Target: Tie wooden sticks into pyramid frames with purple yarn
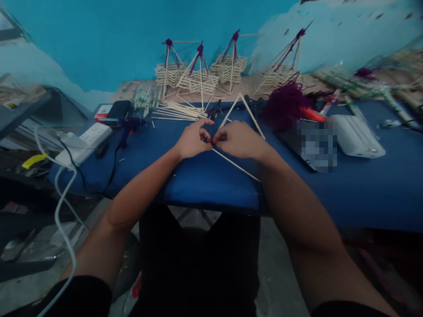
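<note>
My left hand (194,138) and my right hand (239,140) meet over the blue table, fingertips pinched together at the end of a thin wooden stick (236,165). That stick slants from the fingertips toward the table's front edge, passing under my right wrist. Behind my right hand, two more sticks (251,115) join in a pointed corner; whether they connect to the pinched stick is hidden by the hand. A loose bundle of wooden sticks (180,111) lies just beyond my left hand. Close to the fingertips is a small black tool (216,109), its kind unclear.
At the back stand several stick-built frames (200,81) topped with purple string. Right of my hands are a purple string bundle (286,103), a phone-like dark slab (306,152) and a white box-shaped device (358,136). Leftward are a blue glue gun (125,130) and a power strip (86,141).
</note>
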{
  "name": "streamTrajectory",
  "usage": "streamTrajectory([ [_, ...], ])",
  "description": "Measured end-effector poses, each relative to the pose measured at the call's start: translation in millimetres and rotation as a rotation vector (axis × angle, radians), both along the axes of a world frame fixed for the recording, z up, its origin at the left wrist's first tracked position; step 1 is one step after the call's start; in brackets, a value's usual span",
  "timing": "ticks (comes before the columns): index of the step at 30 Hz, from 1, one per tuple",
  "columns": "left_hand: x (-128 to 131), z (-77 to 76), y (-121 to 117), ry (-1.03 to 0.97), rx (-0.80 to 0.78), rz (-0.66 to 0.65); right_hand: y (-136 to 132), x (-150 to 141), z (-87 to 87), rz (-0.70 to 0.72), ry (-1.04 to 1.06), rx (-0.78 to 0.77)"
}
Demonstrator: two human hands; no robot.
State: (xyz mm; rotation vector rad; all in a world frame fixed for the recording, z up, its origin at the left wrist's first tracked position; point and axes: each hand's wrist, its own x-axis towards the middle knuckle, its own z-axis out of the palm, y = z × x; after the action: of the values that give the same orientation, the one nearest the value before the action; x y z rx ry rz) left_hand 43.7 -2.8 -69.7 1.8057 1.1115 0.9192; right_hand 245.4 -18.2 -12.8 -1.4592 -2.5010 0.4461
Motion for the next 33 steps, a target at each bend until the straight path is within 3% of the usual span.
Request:
streamTrajectory([
  [10,0.0,0.3,0.6,0.084,0.074,-0.025,1.7,0.6,-1.9,0.065,-0.041,-0.005],
  [20,-2.2,1.0,1.3,0.081,0.135,-0.046,3.0,-0.2,-2.0,0.004,-0.025,-0.027],
  [33,0.2,3.8,-3.3,0.096,0.034,0.036,2.7,-1.1,-0.5,-0.050,0.047,-0.054],
])
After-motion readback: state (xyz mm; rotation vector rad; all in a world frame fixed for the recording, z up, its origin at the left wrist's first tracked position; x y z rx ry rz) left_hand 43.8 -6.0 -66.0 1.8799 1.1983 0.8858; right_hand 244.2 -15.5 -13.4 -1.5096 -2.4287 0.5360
